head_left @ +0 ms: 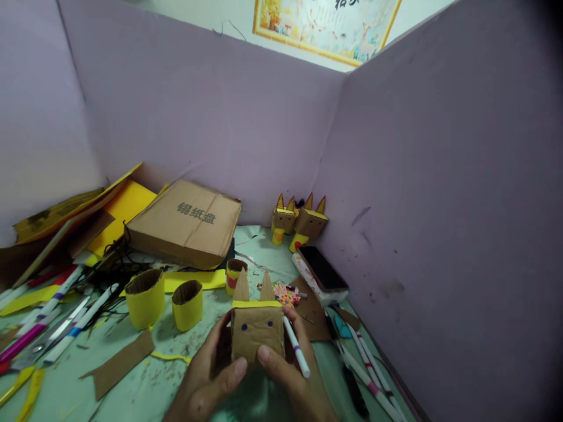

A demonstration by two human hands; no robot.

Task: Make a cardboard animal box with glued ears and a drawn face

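Between my two hands is a small cardboard animal head [256, 340] with pointed ears, a yellow top strip and two dark dot eyes facing me. My left hand [215, 369] grips its left side, thumb along the lower front. On the other side my right hand [292, 363] presses its thumb to the front and also carries a white marker [297, 347] with a purple band, tucked by the fingers. Just beyond the head stands a short yellow tube [236, 276] with a red patch. Two wider yellow cardboard rings [145, 299] stand to the left.
A cardboard box [182, 223] lies at the back left beside yellow sheets [123, 211]. Scissors [53, 337] and markers are at the left. Finished cardboard figures [310, 221] stand in the back corner, near a phone [323, 268]. More markers [373, 375] lie along the right wall.
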